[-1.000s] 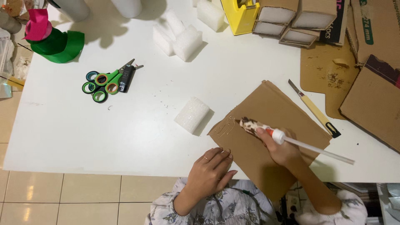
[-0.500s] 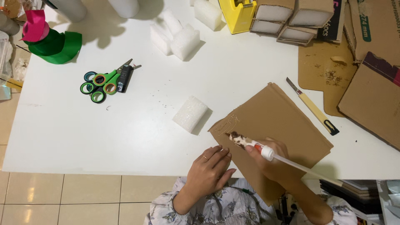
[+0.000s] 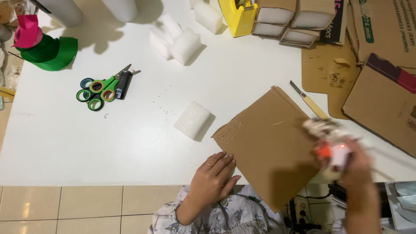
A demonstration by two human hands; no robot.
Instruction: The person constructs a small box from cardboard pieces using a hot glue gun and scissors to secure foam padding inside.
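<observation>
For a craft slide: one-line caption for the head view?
Left hand steadies cardboard sheet while right hand lifts glue gun.

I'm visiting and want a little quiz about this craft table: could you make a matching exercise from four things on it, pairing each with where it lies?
Things:
1. scissors
2. foam block
3. craft knife
4. cardboard sheet

Places:
A. under the fingertips of the left hand
B. alone on the white table, just left of the cardboard sheet
C. left part of the table, beside a dark tool
D. beyond the cardboard sheet's far right edge

Pairs: 1-C, 2-B, 3-D, 4-A
</observation>
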